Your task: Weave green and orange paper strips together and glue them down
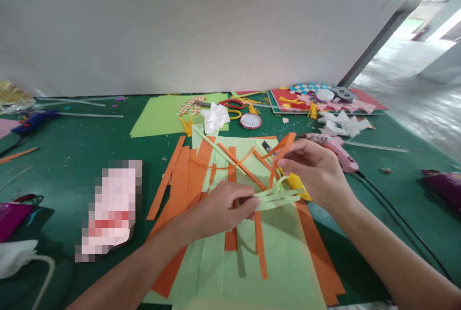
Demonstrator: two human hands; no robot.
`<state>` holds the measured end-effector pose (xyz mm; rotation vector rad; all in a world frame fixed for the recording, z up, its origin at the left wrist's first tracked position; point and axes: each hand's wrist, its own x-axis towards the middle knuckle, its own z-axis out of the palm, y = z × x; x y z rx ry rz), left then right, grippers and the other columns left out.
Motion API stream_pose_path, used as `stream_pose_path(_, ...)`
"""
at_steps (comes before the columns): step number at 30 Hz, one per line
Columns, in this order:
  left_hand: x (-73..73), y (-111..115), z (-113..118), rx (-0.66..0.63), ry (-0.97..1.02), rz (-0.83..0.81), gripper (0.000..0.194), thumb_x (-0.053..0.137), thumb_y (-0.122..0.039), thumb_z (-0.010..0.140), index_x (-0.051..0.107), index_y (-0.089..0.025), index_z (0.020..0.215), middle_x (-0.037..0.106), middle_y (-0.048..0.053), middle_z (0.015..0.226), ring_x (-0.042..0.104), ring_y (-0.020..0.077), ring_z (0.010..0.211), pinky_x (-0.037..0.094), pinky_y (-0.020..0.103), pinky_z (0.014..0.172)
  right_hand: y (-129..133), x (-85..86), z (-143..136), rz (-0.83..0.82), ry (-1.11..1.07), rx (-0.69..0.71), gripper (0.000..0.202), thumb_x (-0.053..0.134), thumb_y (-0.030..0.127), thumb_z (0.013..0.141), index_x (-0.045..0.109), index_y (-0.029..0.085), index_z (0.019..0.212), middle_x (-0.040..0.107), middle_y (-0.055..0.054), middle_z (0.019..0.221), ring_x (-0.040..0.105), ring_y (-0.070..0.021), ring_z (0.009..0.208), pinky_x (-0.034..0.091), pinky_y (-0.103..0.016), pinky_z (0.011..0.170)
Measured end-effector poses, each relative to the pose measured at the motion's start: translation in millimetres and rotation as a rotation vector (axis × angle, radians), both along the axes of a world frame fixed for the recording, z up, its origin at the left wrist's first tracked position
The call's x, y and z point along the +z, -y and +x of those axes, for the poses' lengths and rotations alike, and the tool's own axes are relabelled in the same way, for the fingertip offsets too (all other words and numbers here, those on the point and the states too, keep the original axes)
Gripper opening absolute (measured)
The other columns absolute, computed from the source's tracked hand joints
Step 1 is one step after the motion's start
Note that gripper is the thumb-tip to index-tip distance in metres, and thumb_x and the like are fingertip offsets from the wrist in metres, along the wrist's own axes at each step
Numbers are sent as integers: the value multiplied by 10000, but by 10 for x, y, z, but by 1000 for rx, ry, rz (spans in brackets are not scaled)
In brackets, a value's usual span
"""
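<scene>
Paper strips (179, 175) before scissors (233, 101)

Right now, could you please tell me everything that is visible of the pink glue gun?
The pink glue gun, plastic-looking, lies on the green table, partly hidden by the right hand. Its nozzle points left; its handle slants towards the lower right. A pale glue stick extends from its back; a black cord leaves the handle.

Narrow pale green strips (277, 203) fanning sideways above pale green sheet (284, 262); 1 orange strip (286, 145) bending above sheet's far part; orange end (261, 252) hanging below green strips, pointing toward sheet's near edge.
</scene>
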<state>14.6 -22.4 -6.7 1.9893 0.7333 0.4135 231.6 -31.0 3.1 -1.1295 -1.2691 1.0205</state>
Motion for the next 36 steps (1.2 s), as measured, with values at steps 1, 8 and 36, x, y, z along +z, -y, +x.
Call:
stream_pose_path(1,0,-1,0,-5,2,-2,367,436,-295,958,497,-174,616,556,-19,577,475,97,516,319,214,489,-1,0,-1,4,1,-1,149,788,275,722,667,225,794,682,-1,762,618,-136,648,496,-249,540)
stream_pose_path(8,-11,-1,3,3,12,26,368,441,-291,957,478,-177,609,521,-29,559,472,98,521,306,218,490,0,26,-3,9,-3,9,131,785,248,724,669,224,781,692,-1,773,606,-121,625,496,-241,542)
stream_pose_path(36,-31,-9,-14,6,-67,151,374,422,-328,975,426,-170,636,409,-51,568,397,88,543,260,231,526,-5,46,-44,-147,46,-11,180,798,268,689,672,195,796,666,27,668,530,-65,474,424,-183,432)
